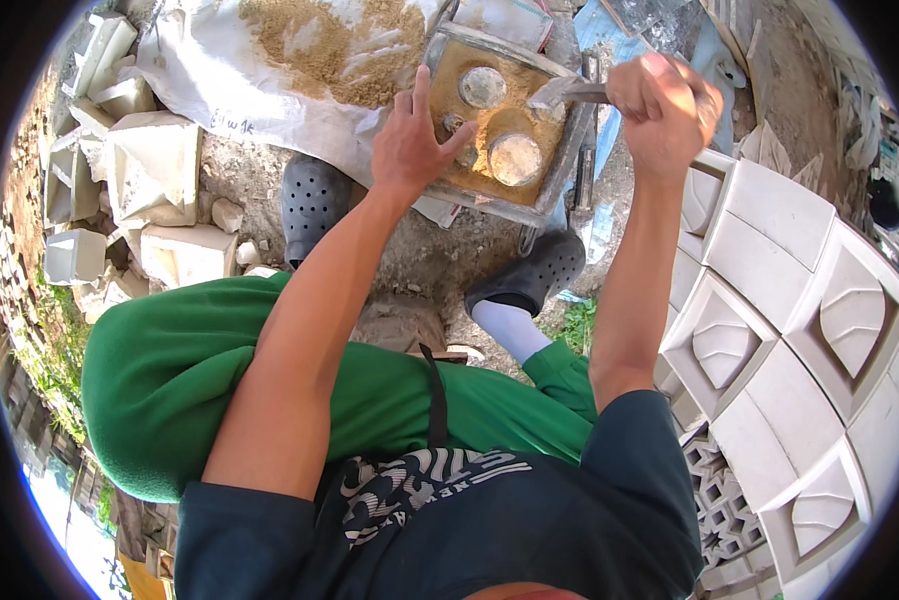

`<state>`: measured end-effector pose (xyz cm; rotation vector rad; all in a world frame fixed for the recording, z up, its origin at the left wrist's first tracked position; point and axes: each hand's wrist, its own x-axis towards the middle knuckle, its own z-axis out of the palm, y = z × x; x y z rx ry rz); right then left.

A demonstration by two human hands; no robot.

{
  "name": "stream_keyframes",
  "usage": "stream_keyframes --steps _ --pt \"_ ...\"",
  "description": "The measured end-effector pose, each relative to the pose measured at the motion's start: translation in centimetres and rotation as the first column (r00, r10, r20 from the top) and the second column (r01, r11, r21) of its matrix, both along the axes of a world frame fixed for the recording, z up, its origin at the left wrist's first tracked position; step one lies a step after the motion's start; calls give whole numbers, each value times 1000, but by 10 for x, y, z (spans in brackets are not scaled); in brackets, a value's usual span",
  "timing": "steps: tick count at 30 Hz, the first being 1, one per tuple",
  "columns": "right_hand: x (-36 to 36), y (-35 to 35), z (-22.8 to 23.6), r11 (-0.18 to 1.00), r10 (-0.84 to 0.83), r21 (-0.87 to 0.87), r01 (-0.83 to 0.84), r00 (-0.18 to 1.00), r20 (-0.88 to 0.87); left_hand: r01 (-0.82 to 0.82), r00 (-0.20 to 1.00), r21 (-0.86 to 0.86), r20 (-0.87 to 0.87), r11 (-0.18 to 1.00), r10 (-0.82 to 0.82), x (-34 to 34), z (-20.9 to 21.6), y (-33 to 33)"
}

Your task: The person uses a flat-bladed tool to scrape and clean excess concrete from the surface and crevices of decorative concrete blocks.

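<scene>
A square grey mould frame (pixel 576 160) lies in front of me, filled with tan sandy material. Two pale round pieces show in its surface, the upper disc (pixel 483 88) and the lower disc (pixel 516 160). My left hand (pixel 410 140) is open at the frame's left side, fingers spread over its edge and the sand. In a closed fist, my right hand (pixel 665 110) grips a small trowel (pixel 560 93) above the frame's right side. Its flat metal blade points left over the sand; the fingers hide most of the handle. Whether the blade touches the sand, I cannot tell.
A white sheet (pixel 190 75) bears a heap of tan sand (pixel 340 45) beyond the frame. Pale cast blocks (pixel 155 170) are piled at the left. Light patterned blocks (pixel 760 330) stand in rows at the right. My dark clogs (pixel 540 275) flank the frame's near side.
</scene>
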<state>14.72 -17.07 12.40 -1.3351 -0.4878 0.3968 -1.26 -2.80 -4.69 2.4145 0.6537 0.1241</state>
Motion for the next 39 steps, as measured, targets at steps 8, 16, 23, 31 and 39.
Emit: stream_keyframes --steps 8,16,23,31,39 --pt "-11 -16 -3 986 129 104 -133 991 42 9 996 -72 -87 997 -15 1 8 -1" --pt "-11 -16 -12 982 141 127 -140 990 2 6 1000 -49 -30 999 -7 1 5 1" --pt "-13 -14 -10 994 98 45 -100 995 33 -2 999 -57 -50 998 -1 1 8 0" --pt "-10 -13 -23 993 61 103 -64 998 29 7 998 -68 -56 998 -10 3 8 -2" --pt "-2 -13 -7 968 188 143 -204 975 119 -2 998 -41 -62 999 0 2 10 1"
